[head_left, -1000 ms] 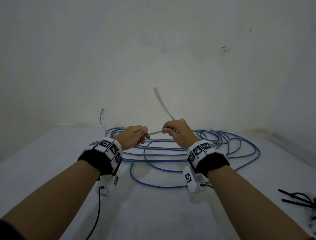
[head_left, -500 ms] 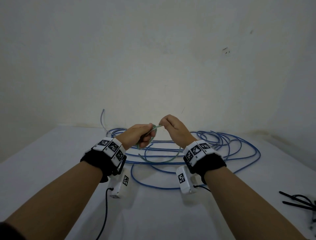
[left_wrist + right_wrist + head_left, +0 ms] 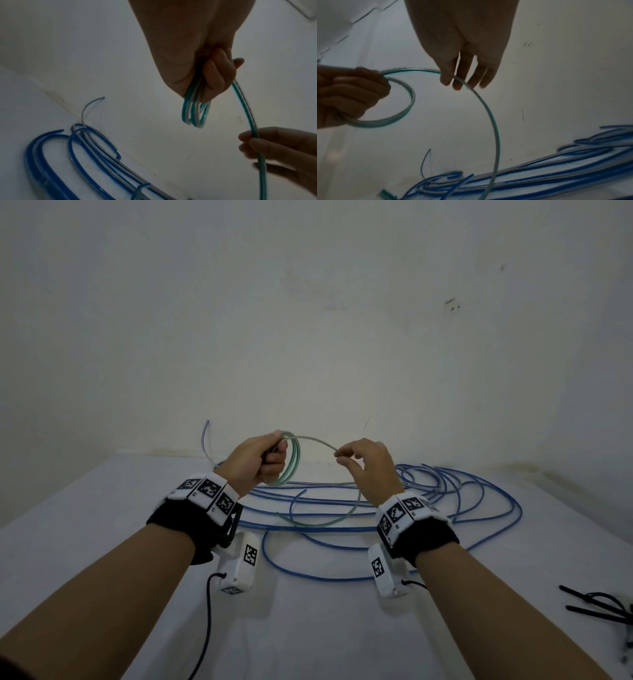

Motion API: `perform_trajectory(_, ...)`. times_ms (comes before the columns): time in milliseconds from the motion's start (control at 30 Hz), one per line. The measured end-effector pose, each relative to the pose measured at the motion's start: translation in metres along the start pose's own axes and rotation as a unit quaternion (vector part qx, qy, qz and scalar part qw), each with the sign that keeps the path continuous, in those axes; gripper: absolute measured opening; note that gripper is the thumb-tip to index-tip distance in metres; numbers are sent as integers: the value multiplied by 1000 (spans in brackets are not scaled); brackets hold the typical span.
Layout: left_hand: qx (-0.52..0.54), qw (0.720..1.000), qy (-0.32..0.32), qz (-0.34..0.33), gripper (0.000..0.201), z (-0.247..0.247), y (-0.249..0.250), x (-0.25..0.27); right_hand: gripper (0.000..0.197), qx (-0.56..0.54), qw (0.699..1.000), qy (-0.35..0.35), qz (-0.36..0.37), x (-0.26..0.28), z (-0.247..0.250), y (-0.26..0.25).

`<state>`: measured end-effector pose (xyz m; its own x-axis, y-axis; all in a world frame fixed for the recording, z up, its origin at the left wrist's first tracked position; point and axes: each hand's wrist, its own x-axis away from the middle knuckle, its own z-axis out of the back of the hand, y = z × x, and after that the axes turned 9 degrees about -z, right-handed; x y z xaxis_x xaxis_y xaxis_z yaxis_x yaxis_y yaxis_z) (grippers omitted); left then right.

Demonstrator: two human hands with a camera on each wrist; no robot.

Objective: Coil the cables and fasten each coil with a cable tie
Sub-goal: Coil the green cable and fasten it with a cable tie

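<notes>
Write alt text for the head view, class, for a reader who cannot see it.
A left hand grips a small coil of green cable while the right hand pinches its loose strand. Blue cable sprawls on the white table behind; black cable ties lie at right.

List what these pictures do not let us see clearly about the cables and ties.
- Green cable: the stretch inside the left hand is hidden by fingers in every view.
- Black cable ties: cut by the head view's right edge; number unclear.
- Blue cable: separate cables cannot be counted in the tangle.
</notes>
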<state>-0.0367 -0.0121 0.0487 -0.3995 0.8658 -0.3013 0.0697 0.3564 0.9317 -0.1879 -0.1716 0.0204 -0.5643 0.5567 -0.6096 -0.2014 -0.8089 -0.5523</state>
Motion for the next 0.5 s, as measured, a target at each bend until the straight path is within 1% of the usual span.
perform_trajectory(33,-7,1000,-9,3,39,-1,0,0,10,37,999,15,2,-1,-1,2)
perform_trajectory(100,-16,1000,-24,8,39,-4,1,1,14,58,997,36,-32,-1,-2,1)
perform_trajectory(200,-3,999,-32,12,40,-7,1,2,10,23,993,56,-101,-3,-4,-2)
perform_trajectory(300,16,999,-31,15,40,-9,0,1,8,-17,989,61,-135,-6,-8,-3)
perform_trajectory(400,26,999,-22,1,39,-10,1,0,9,-66,987,37,-144,-6,-8,-6)
perform_trajectory(500,40,999,-21,-27,36,-10,4,-2,14,-62,991,-13,-122,-3,-9,-7)
